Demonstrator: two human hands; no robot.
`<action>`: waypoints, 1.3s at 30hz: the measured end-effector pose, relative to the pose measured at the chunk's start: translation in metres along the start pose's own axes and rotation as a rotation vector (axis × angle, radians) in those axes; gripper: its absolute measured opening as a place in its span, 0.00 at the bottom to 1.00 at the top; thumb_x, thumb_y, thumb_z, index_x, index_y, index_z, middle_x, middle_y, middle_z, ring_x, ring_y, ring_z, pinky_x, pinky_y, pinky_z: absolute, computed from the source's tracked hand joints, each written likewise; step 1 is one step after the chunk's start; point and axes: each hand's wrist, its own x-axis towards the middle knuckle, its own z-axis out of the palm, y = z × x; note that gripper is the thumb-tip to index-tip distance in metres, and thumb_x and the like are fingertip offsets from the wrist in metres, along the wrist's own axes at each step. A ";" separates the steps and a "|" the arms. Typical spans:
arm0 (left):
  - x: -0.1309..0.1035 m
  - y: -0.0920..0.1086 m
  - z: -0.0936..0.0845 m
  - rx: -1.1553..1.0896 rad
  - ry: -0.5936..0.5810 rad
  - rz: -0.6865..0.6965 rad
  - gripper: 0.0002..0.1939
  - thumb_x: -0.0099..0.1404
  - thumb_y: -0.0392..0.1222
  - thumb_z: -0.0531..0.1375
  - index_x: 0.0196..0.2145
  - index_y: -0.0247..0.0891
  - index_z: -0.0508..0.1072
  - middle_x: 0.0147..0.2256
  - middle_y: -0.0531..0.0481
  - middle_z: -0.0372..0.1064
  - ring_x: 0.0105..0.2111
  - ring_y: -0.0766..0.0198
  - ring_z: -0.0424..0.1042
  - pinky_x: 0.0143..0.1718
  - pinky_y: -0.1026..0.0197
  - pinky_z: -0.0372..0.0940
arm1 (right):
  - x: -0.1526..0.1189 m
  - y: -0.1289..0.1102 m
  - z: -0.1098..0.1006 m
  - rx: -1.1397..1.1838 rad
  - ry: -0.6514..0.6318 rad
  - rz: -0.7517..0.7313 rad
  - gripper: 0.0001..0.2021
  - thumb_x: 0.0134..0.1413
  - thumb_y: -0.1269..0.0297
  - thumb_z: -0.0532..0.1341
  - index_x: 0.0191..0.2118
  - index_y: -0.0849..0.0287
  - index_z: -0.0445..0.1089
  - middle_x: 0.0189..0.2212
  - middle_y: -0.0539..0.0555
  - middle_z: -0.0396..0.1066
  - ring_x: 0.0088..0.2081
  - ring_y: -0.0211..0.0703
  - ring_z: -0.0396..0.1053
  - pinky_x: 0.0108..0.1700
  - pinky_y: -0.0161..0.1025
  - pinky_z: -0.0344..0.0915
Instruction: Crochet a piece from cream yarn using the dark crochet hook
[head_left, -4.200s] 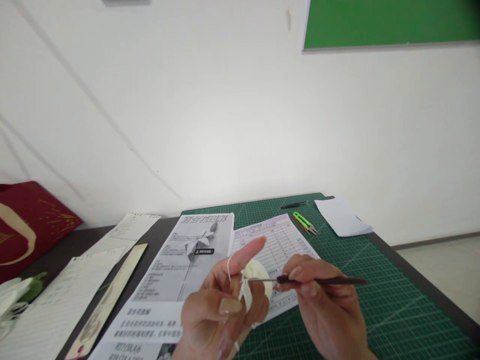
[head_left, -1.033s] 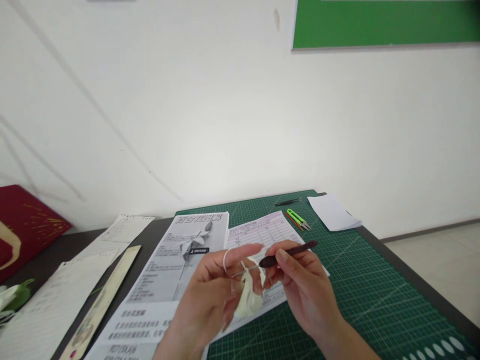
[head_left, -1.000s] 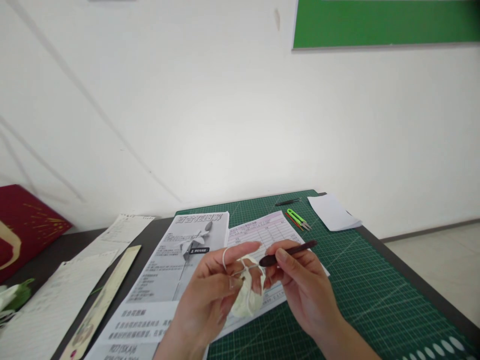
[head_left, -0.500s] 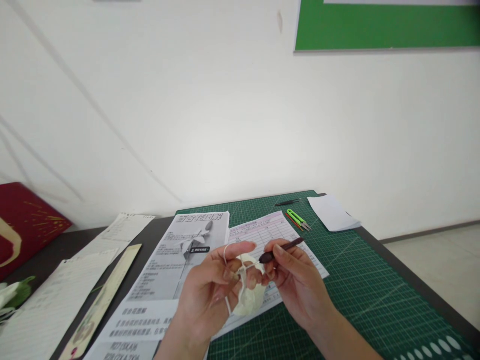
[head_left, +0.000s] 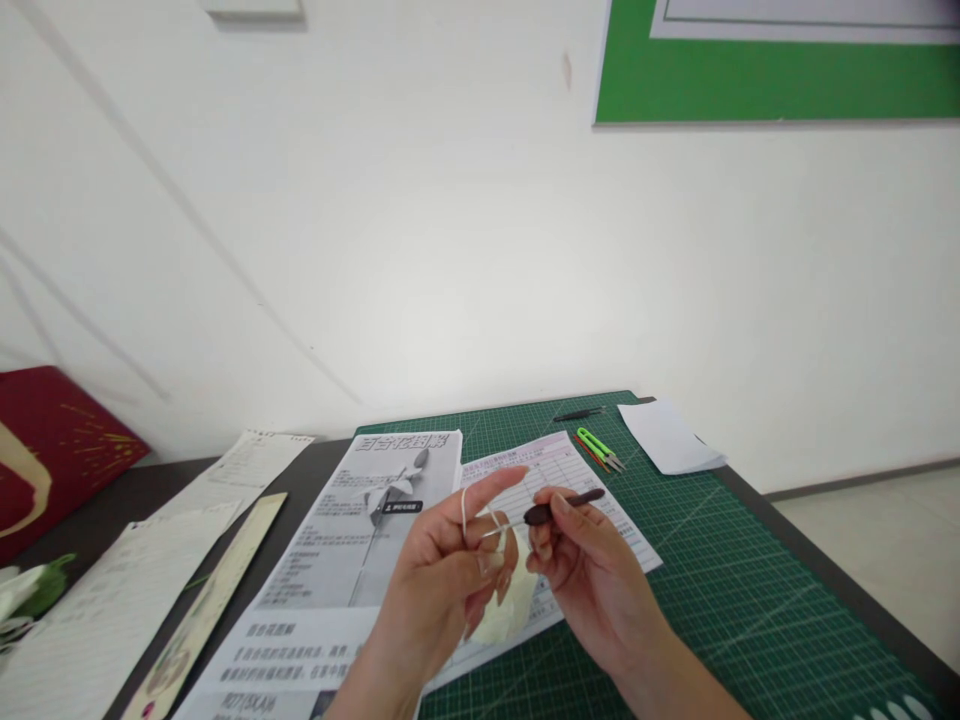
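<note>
My right hand [head_left: 581,555] pinches a crochet hook [head_left: 564,507] by its dark brown handle, the thin metal shaft pointing left toward my other hand. A pale cream crocheted piece [head_left: 508,605] hangs below the fingers of my left hand [head_left: 450,570], which grips its upper edge between thumb and fingers. White yarn [head_left: 463,515] loops around the left index finger, which is stretched out to the right. The hook's tip is at the yarn by the left fingertips; whether it sits inside a stitch I cannot tell.
Under my hands lie a printed flower sheet [head_left: 352,560] and a lined form [head_left: 555,462] on a green cutting mat [head_left: 720,600]. Green thread snips [head_left: 600,448], tweezers [head_left: 579,414] and white paper [head_left: 667,437] lie farther back. Leftward are a ruler-like strip [head_left: 206,605], handwritten sheets [head_left: 127,600] and a red board [head_left: 60,450].
My left index finger has lifted and straightened, drawing the yarn loop up. The hook lies slightly flatter. The whole view has tilted up a little.
</note>
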 end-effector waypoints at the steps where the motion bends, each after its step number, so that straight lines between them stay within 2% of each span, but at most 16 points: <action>1: -0.001 -0.001 0.000 0.032 0.010 0.013 0.26 0.52 0.32 0.64 0.50 0.36 0.75 0.17 0.59 0.52 0.18 0.71 0.51 0.18 0.67 0.45 | -0.001 0.000 0.001 -0.007 0.012 -0.023 0.07 0.47 0.66 0.71 0.32 0.64 0.78 0.20 0.50 0.76 0.20 0.32 0.72 0.26 0.27 0.74; 7: -0.008 -0.008 0.006 0.232 0.137 0.095 0.27 0.60 0.37 0.62 0.57 0.44 0.67 0.18 0.60 0.51 0.18 0.71 0.51 0.19 0.68 0.48 | -0.007 -0.002 0.004 -0.155 0.082 -0.212 0.06 0.47 0.64 0.70 0.32 0.61 0.79 0.21 0.51 0.78 0.22 0.34 0.73 0.29 0.29 0.74; 9: -0.009 -0.013 0.008 0.345 0.219 0.128 0.27 0.62 0.38 0.61 0.59 0.45 0.65 0.18 0.61 0.51 0.18 0.71 0.51 0.20 0.68 0.50 | -0.010 0.001 0.002 -0.298 0.105 -0.335 0.05 0.50 0.64 0.68 0.33 0.59 0.79 0.23 0.52 0.78 0.24 0.35 0.74 0.30 0.30 0.74; 11: -0.009 -0.018 0.009 0.496 0.302 0.201 0.23 0.62 0.37 0.61 0.56 0.45 0.68 0.19 0.61 0.53 0.18 0.71 0.53 0.23 0.66 0.55 | -0.013 0.005 -0.001 -0.511 0.105 -0.535 0.05 0.54 0.68 0.65 0.35 0.56 0.79 0.27 0.53 0.79 0.26 0.38 0.75 0.31 0.33 0.74; 14: -0.011 -0.023 0.013 0.577 0.391 0.297 0.19 0.60 0.35 0.62 0.50 0.46 0.74 0.19 0.60 0.54 0.20 0.70 0.54 0.26 0.65 0.57 | -0.018 0.009 -0.006 -0.862 -0.049 -0.918 0.15 0.52 0.77 0.62 0.43 0.53 0.78 0.32 0.56 0.80 0.32 0.45 0.76 0.33 0.39 0.74; 16: -0.012 -0.021 0.017 0.407 0.409 0.246 0.24 0.60 0.36 0.63 0.54 0.49 0.70 0.19 0.60 0.55 0.19 0.70 0.52 0.24 0.66 0.55 | -0.020 0.008 -0.008 -1.052 -0.211 -1.104 0.23 0.49 0.81 0.62 0.50 0.53 0.75 0.37 0.59 0.80 0.36 0.49 0.77 0.36 0.43 0.75; 18: -0.012 -0.014 0.020 0.115 0.356 0.124 0.30 0.59 0.36 0.63 0.59 0.51 0.65 0.19 0.60 0.57 0.19 0.71 0.53 0.24 0.68 0.54 | -0.021 0.003 -0.008 -1.140 -0.317 -1.167 0.26 0.48 0.83 0.61 0.53 0.55 0.72 0.40 0.61 0.79 0.39 0.51 0.76 0.38 0.44 0.75; 20: -0.010 -0.008 0.020 -0.127 0.232 0.021 0.30 0.56 0.32 0.63 0.57 0.44 0.69 0.18 0.58 0.58 0.21 0.71 0.56 0.26 0.69 0.55 | -0.020 0.000 -0.007 -1.089 -0.326 -1.104 0.24 0.50 0.83 0.59 0.52 0.54 0.73 0.39 0.60 0.78 0.38 0.49 0.76 0.36 0.44 0.74; 23: -0.007 -0.003 0.015 -0.319 0.029 -0.019 0.28 0.54 0.30 0.59 0.55 0.32 0.71 0.12 0.60 0.50 0.18 0.71 0.50 0.26 0.68 0.54 | -0.017 0.000 -0.005 -0.836 -0.241 -0.916 0.15 0.56 0.76 0.60 0.44 0.52 0.76 0.34 0.55 0.77 0.35 0.44 0.74 0.35 0.40 0.73; 26: -0.005 -0.003 0.009 -0.364 -0.071 -0.021 0.29 0.52 0.29 0.57 0.54 0.26 0.71 0.09 0.61 0.43 0.17 0.71 0.47 0.26 0.68 0.53 | -0.013 0.004 -0.003 -0.543 -0.172 -0.669 0.06 0.57 0.66 0.63 0.38 0.51 0.78 0.31 0.51 0.77 0.35 0.40 0.74 0.39 0.36 0.72; 30: -0.006 0.000 0.007 -0.329 -0.149 -0.062 0.30 0.51 0.29 0.56 0.54 0.26 0.71 0.09 0.62 0.40 0.16 0.70 0.47 0.24 0.66 0.50 | -0.012 0.004 0.001 -0.277 -0.162 -0.373 0.04 0.54 0.62 0.66 0.35 0.53 0.78 0.30 0.49 0.77 0.33 0.36 0.75 0.37 0.30 0.73; 35: -0.006 0.002 0.002 -0.265 -0.310 -0.135 0.31 0.51 0.31 0.58 0.55 0.28 0.70 0.08 0.62 0.42 0.13 0.71 0.43 0.19 0.65 0.44 | -0.014 -0.004 0.009 -0.173 -0.199 -0.247 0.04 0.53 0.63 0.67 0.31 0.57 0.78 0.27 0.49 0.75 0.28 0.32 0.72 0.34 0.27 0.71; 39: -0.005 0.000 -0.003 -0.250 -0.350 -0.163 0.30 0.50 0.32 0.60 0.54 0.29 0.71 0.08 0.62 0.43 0.12 0.71 0.43 0.16 0.65 0.44 | -0.016 -0.008 0.009 -0.171 -0.217 -0.227 0.06 0.54 0.62 0.66 0.31 0.59 0.78 0.26 0.49 0.73 0.28 0.32 0.71 0.34 0.27 0.70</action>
